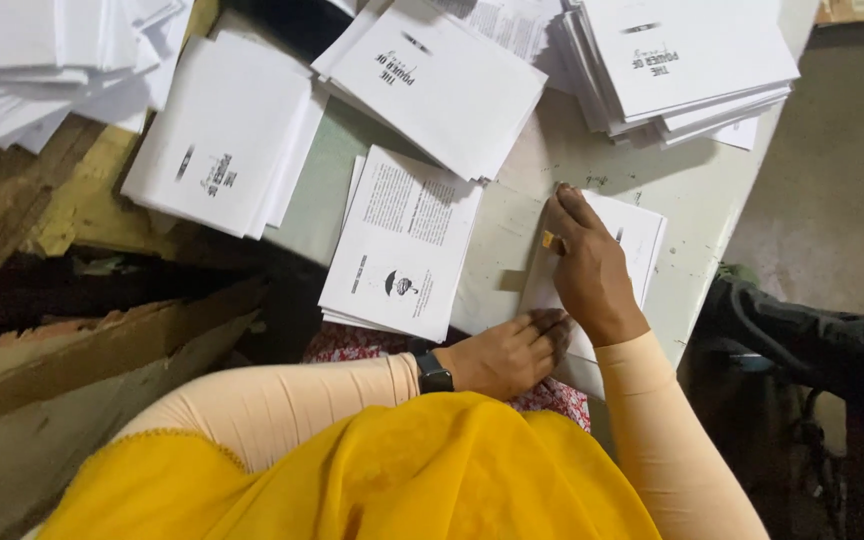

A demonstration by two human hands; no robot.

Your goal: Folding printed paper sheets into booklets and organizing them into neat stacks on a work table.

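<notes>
My right hand lies flat on a small stack of white folded sheets near the table's right edge, fingers pointing away from me, with a ring on one finger. My left hand, with a black watch at the wrist, presses the near corner of the same stack, fingers bent. Just left of it lies a second pile of printed white sheets with text and a small dark picture on top. Both arms wear peach sleeves; a yellow cloth covers my front.
Several more stacks of printed white paper lie around the pale table: one at the left, one at the middle back, one at the back right. Loose sheets pile at the far left. Brown boards lie left; grey floor right.
</notes>
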